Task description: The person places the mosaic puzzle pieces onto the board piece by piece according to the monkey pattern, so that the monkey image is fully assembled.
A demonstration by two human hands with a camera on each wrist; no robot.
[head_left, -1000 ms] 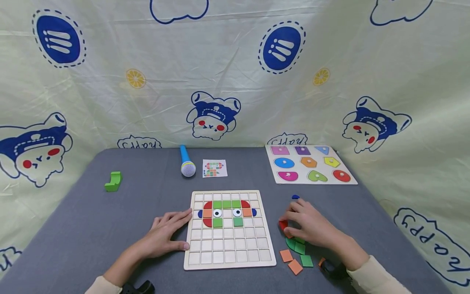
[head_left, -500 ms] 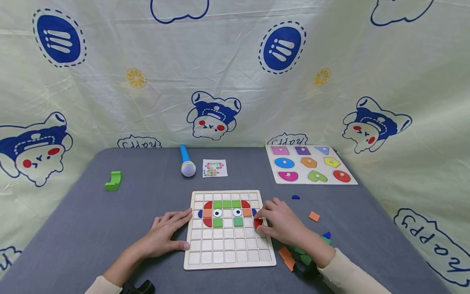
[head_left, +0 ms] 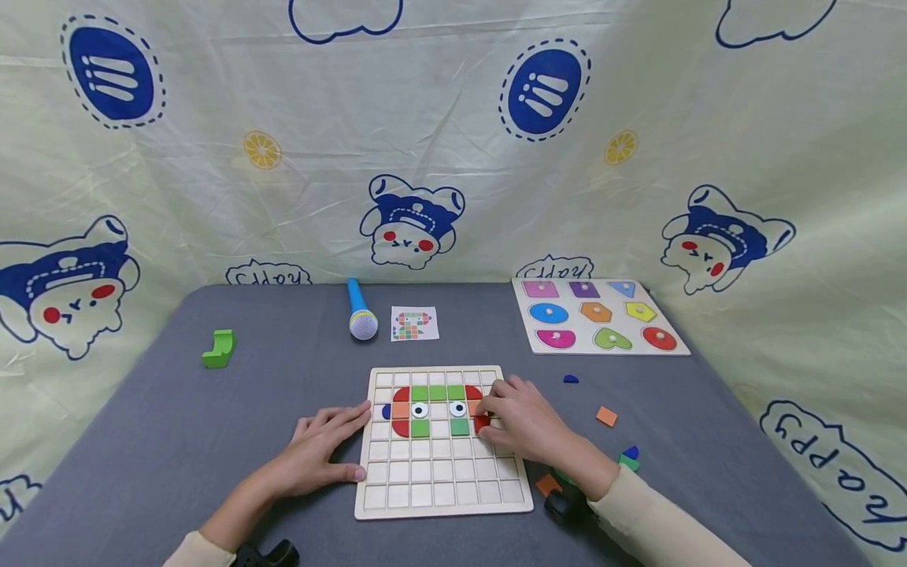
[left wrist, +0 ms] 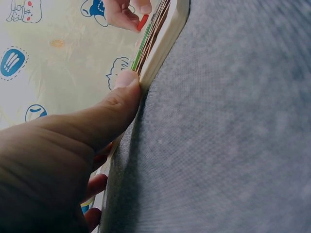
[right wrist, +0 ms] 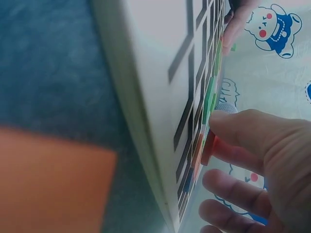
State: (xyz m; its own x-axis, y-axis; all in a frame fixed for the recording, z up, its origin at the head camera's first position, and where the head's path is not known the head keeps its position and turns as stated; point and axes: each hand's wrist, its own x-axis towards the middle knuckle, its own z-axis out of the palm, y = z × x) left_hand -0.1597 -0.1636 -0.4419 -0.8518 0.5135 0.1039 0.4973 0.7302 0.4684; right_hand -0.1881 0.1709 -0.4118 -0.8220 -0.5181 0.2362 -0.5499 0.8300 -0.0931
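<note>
A wooden grid board [head_left: 442, 472] lies in the middle of the table, bearing red, green, orange and blue tiles and two eye tiles in its upper rows. My left hand [head_left: 322, 447] touches its left edge, the thumb [left wrist: 127, 80] pressing at the side and the fingers stretched out. Over the board's right part, my right hand [head_left: 530, 421] pinches a red rounded tile [head_left: 481, 424] between thumb and finger. From the right wrist, that red tile [right wrist: 208, 148] stands tilted against the grid. The fingers partly cover the orange and blue tiles there.
Right of the board lie a blue half-round tile [head_left: 571, 379], an orange tile [head_left: 606, 416] and more tiles partly under my right wrist. Behind are a toy microphone [head_left: 363, 319], a picture card [head_left: 414, 324] and a shape puzzle [head_left: 581, 295]. A green block [head_left: 219, 350] sits left.
My right hand has picked up the red tile from the loose tiles and carried it left onto the board's right part. My left hand has stayed at the board's edge.
</note>
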